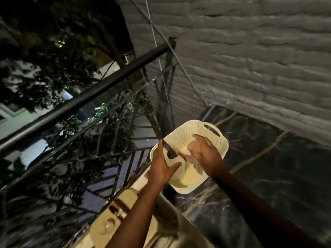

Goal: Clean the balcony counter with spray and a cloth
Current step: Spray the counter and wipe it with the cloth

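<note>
Head view, the only one: I'm standing at the balcony tabletop (259, 176), dark marble with pale veins, running along the grey brick wall (250, 59), with the black railing (80, 99) on my left. I'm gripping the near-left rim of a cream perforated basket (180, 138) with my left hand (161, 167), thumb inside and fingers wrapped outside, so it's closed on the rim. My right hand (204, 151) is reaching into the basket, fingers curled down onto a pale crumpled cloth (192, 158) lying inside; it looks like a loose pinch on the cloth, but blur makes the contact hard to confirm. The basket is sitting at the tabletop's left edge, close to the railing. No spray bottle is showing anywhere here. A dark slot in the rim by my left fingers is probably the basket's handle cutout, not sure. Judging progress: I'm only fetching the cloth, so this is the very start. No spray visible on the marble, no wipe marks I can make out. Still left: pulling the cloth out, finding the spray, spraying, wiping the whole tabletop.
</note>
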{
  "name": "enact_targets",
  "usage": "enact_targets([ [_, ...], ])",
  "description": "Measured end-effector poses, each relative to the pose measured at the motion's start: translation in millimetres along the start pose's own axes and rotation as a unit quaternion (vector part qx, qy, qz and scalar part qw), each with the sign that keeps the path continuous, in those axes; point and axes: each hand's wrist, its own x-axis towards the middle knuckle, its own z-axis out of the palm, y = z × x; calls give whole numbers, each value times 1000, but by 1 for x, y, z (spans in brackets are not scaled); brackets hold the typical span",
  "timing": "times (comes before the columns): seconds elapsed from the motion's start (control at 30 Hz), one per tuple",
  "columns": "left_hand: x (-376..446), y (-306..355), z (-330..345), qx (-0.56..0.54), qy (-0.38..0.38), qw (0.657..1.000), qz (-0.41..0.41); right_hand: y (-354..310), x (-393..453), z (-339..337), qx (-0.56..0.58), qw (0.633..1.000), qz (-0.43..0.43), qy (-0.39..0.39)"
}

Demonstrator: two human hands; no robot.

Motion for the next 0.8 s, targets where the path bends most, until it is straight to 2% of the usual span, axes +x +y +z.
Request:
enact_targets([
  [0.2, 37, 0, 21, -46, 15, 997, -55, 32, 40, 19, -145, 985, 47, -77],
  [0.27, 50, -5, 24, -40, -30, 997, -59, 44, 55, 36, -180, 978, 68, -75],
  [0.43, 75, -23, 27, -11, -137, 991, 7, 90, 92, 85, -222, 961, 135, -97],
  [0.53, 85, -30, 29, 10, -172, 985, 28, 82, 96, 92, -227, 947, 200, -110],
  [0.63, 92, -32, 32, 37, -190, 981, 31, 81, 87, 104, -312, 926, 189, -99],
  [0.7, 96, -31, 33, 56, -195, 979, 39, 77, 86, 103, -350, 909, 192, -118],
  [0.8, 101, -30, 33, 57, -202, 977, 35, 81, 103, 95, -312, 922, 172, -153],
])
